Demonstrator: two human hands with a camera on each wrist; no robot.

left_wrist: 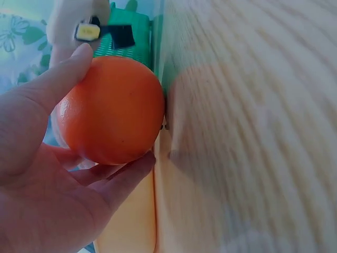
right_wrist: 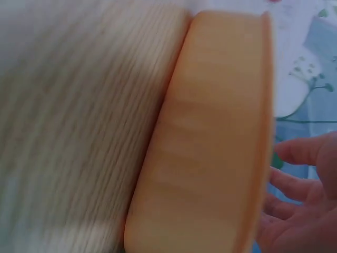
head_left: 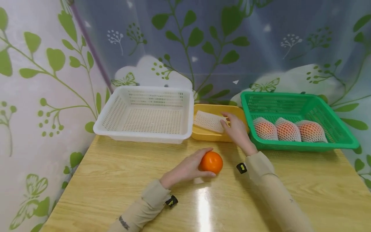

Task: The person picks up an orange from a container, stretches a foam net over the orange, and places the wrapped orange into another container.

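An orange (head_left: pixel 212 162) is in my left hand (head_left: pixel 189 166), low over the table's middle; thumb and fingers curve round its left side. The left wrist view shows the orange (left_wrist: pixel 113 110) close up between thumb and fingers. My right hand (head_left: pixel 236 129) reaches into a shallow yellow tray (head_left: pixel 208 137). There, its parted thumb and forefinger are at the right end of white foam netting (head_left: pixel 210 121). In the right wrist view the tray's wall (right_wrist: pixel 205 126) hides the fingertips of the right hand (right_wrist: pixel 305 195), and the netting is out of sight.
Left of the tray stands a white slotted basket (head_left: pixel 145 138). To its right, a green basket (head_left: pixel 301 146) holds three netted fruits (head_left: pixel 288 130) in a row. A patterned curtain (head_left: pixel 203 42) hangs behind the wooden table (head_left: pixel 116 167).
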